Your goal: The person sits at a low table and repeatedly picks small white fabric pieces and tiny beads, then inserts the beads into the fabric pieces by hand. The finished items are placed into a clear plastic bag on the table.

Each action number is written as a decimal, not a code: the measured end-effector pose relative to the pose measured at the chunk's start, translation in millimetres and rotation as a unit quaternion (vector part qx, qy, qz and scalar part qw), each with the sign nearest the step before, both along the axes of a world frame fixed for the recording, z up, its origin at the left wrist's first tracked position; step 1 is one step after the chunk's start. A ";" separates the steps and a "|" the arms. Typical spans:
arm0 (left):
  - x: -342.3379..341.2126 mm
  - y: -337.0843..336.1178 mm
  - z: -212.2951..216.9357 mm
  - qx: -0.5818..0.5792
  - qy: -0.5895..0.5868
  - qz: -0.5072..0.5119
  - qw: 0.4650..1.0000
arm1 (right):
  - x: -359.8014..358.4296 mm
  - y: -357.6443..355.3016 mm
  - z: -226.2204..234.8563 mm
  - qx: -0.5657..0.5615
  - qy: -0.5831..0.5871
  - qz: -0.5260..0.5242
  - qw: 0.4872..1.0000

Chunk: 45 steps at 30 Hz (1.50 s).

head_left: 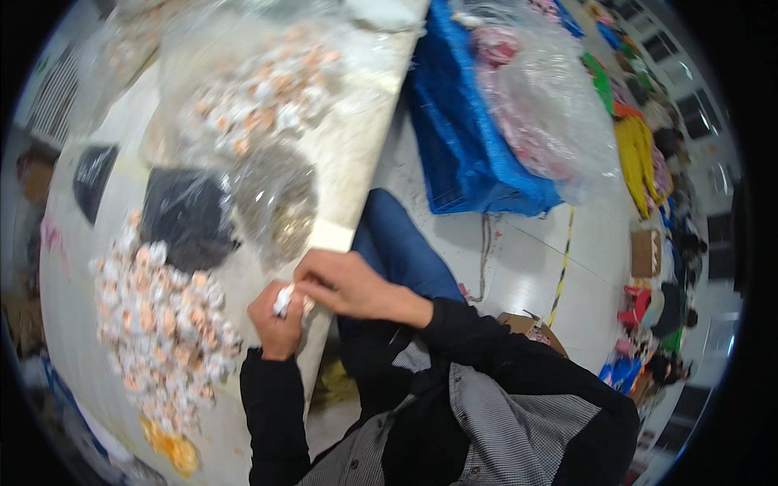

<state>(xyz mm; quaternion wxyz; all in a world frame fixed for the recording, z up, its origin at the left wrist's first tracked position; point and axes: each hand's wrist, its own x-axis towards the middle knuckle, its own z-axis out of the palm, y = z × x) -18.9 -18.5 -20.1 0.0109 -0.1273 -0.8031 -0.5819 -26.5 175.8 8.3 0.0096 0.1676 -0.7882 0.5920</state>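
Over the table's near right edge, my left hand [275, 322] is closed round a small white and peach piece [283, 300], which looks soft, like fabric or plush. My right hand [344, 283] meets it from the right, thumb and fingers pinched together at the piece's top. What sits between those right fingertips is too small to make out. To the left of my hands lies a large heap of similar white and peach pieces [166, 324]. Just beyond them is a clear plastic bag [284, 194] with small gold-coloured contents, beside a dark bag [190, 212].
A big clear bag of white and peach pieces [267, 93] lies farther up the table [356, 121]. Right of the table stands a blue woven sack [462, 138] with pink, plastic-wrapped goods. A yellow bag [170, 447] lies at the lower left, and a cardboard box [531, 330] sits on the floor.
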 end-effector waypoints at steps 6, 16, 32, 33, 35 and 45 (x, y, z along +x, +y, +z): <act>-3.2 5.1 -6.4 -0.029 0.038 -0.008 0.999 | 7.8 -0.4 -9.5 0.056 0.109 -0.027 0.992; -8.6 14.3 1.9 0.010 0.016 -0.033 0.999 | 9.4 5.6 -1.3 -0.086 0.048 -0.055 0.994; -9.6 11.1 -29.3 0.044 -0.007 -0.058 0.997 | 21.3 8.3 -2.9 -0.163 -0.045 -0.068 0.983; -9.4 12.0 -29.3 0.048 -0.008 -0.062 0.997 | 22.4 8.6 -2.2 -0.154 -0.029 -0.070 0.985; -10.2 8.5 -30.5 0.041 0.000 -0.062 0.997 | 21.4 7.2 -0.3 -0.135 0.003 -0.066 0.989; -15.3 6.3 -46.3 0.047 -0.027 -0.090 0.994 | 17.4 14.8 -9.3 -0.093 0.009 -0.044 0.995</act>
